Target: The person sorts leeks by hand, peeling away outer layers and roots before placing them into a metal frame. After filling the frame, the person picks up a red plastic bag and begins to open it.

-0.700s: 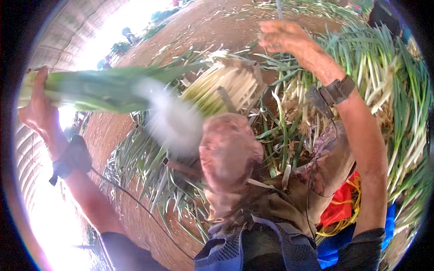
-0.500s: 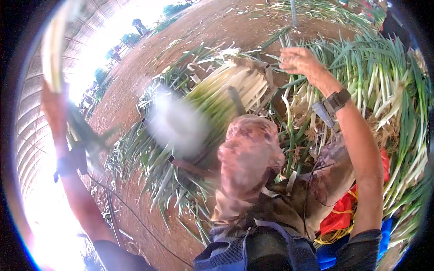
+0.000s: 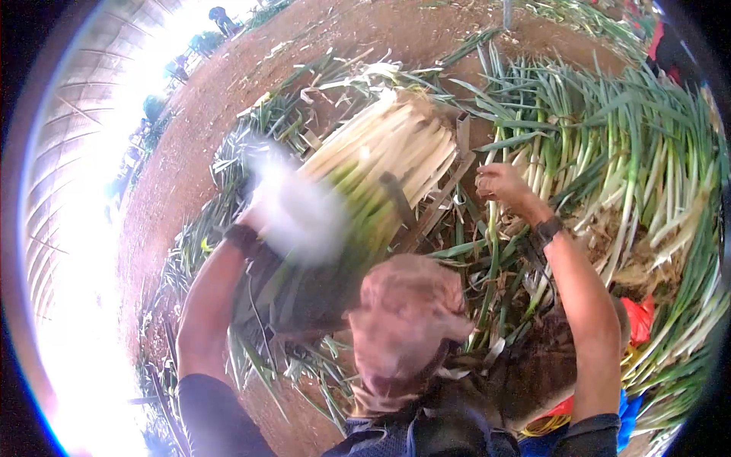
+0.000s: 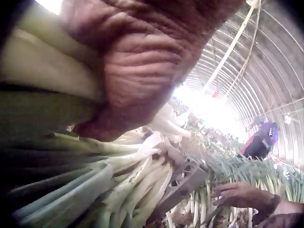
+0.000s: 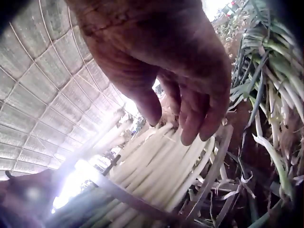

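My left hand (image 4: 137, 61) grips thick stalks of green onions (image 4: 47, 66), seen close up in the left wrist view. In the head view a whitish blur covers much of that hand and its load, low over a pile of green onions (image 3: 388, 152). The pile lies in a metal rack (image 3: 396, 198), white ends towards the far side. My right hand (image 3: 502, 184) hovers at the right of the rack, fingers loosely bent and holding nothing. From the right wrist view its fingertips (image 5: 190, 135) hang over the white stalks.
More green onions (image 3: 624, 145) with roots lie heaped on the right. Leaves and trimmings litter the brown ground (image 3: 190, 137). A knee or cap-like pinkish cloth shape (image 3: 407, 320) is near my body. Red cloth (image 3: 640, 316) lies at lower right. Another person (image 4: 259, 142) is farther off.
My left hand has swung the held green onions from the far left, raised high, down and right over the pile. The right hand has come lower, nearer the rack.
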Motion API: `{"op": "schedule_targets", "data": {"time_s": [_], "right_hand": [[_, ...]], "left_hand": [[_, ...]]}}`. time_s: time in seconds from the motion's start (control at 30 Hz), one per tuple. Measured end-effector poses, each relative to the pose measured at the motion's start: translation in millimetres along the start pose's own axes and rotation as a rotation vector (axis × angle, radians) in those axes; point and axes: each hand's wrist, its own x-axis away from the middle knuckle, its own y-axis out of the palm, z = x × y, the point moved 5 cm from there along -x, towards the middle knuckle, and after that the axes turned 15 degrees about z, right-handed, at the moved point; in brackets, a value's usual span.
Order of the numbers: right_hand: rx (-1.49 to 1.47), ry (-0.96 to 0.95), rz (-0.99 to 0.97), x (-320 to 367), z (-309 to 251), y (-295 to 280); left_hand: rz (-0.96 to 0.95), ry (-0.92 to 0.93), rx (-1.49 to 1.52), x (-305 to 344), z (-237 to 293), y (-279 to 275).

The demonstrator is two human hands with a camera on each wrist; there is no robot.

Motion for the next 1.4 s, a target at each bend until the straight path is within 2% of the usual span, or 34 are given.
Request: {"op": "schedule_targets", "data": {"time_s": [0.07, 0.1, 0.13, 0.2, 0.27, 0.33, 0.37, 0.43, 0.47, 0.5, 0.53, 0.6, 0.63, 0.67, 0.73, 0.77, 0.8, 0.83, 0.87, 1.0, 1.03, 1.07, 1.13, 1.2, 1.3, 1.37, 1.4], "right_hand": [[0.13, -0.145, -0.026, -33.4, 11.0, 19.2], [0.122, -0.034, 0.0, -40.6, 7.4, 29.5], [0.123, -0.026, -0.014, -51.0, 5.7, 42.8], [0.256, -0.236, 0.099, -73.3, -8.4, 61.8], [0.319, -0.251, 0.07, -94.7, -22.3, 86.1], [0.36, -0.549, 0.078, -120.0, -40.6, 115.4], [0.36, -0.545, 0.06, -134.0, -46.4, 131.9], [0.469, -0.904, 0.118, -146.3, -76.4, 165.6], [0.464, -0.906, 0.105, -156.4, -81.6, 179.1], [0.615, -0.927, 0.106, -165.7, -79.5, 195.0], [0.772, -0.947, 0.109, -172.7, -76.3, 206.1], [0.802, -0.953, 0.11, -174.0, -72.2, 212.9], [0.812, -0.926, 0.114, -171.9, -68.3, 209.3], [0.819, -0.897, 0.122, -170.2, -64.5, 205.8], [0.81, -0.857, 0.063, -166.6, -65.7, 199.3], [0.824, -0.844, 0.048, -165.1, -64.9, 198.9], [0.837, -0.835, 0.033, -166.6, -62.6, 201.3], [0.835, -0.837, 0.021, -170.1, -60.2, 205.0], [0.862, -0.887, 0.057, -171.2, -59.7, 207.3], [0.878, -0.941, 0.168, -165.1, -54.4, 211.3], [0.627, -1.238, 0.068, -156.9, -39.4, 201.3], [0.6, -1.189, 0.096, -158.6, -32.3, 198.4], [0.587, -1.083, 0.208, -161.3, -23.4, 204.7], [0.611, -1.031, 0.325, -172.5, -19.2, 217.7], [0.491, -1.073, 0.481, -175.9, -26.2, 219.1], [0.312, -1.219, 0.619, -165.7, -27.1, 205.9], [0.325, -1.213, 0.631, -147.9, -31.9, 183.7]], "left_hand": [[-0.037, -0.022, -0.031, -32.7, 12.8, 19.6], [-0.063, -0.038, -0.067, -46.6, 16.7, 30.8], [-0.074, -0.05, -0.068, -58.9, 20.4, 44.5], [-0.191, -0.182, -0.16, -77.7, 21.8, 78.2], [-0.18, -0.18, -0.214, -86.3, 32.6, 91.6], [-0.129, -0.163, -0.325, -76.2, 30.4, 95.9], [-0.016, 0.106, -0.482, -57.1, 17.7, 122.3], [-0.023, 0.044, -0.465, -60.9, 38.8, 105.1], [-0.018, -0.005, -0.454, -67.8, 48.9, 98.7], [-0.075, -0.09, -0.448, -71.0, 47.1, 103.9], [-0.081, -0.1, -0.448, -69.6, 43.7, 103.6], [-0.02, -0.027, -0.271, -68.5, 47.3, 99.7], [-0.31, -0.037, -0.126, -63.3, 41.4, 102.1], [-0.315, -0.037, -0.12, -61.6, 35.9, 90.4], [-0.325, 0.058, 0.131, -43.9, 32.5, 67.4], [-0.214, 0.241, 0.226, -22.9, 23.8, 61.8], [-0.219, 0.23, 0.227, -16.7, 16.9, 55.5], [-0.231, 0.314, 0.126, -10.8, 13.9, 52.0], [-0.245, 0.402, 0.027, -6.3, 13.1, 50.7], [-0.259, 0.403, -0.039, 8.3, 2.6, 70.1], [-0.23, 0.434, -0.042, 13.8, 3.1, 66.3], [-0.185, 0.492, -0.017, 12.7, 7.8, 70.9], [-0.363, 0.205, 0.087, 23.2, -11.6, 94.6], [-0.231, 0.2, 0.108, 6.4, 1.1, 83.5], [-0.209, 0.186, 0.148, 3.1, 22.0, 71.4], [-0.191, 0.24, 0.136, 1.9, 17.4, 72.7], [-0.176, 0.255, 0.117, 2.6, 17.5, 72.3]]}}
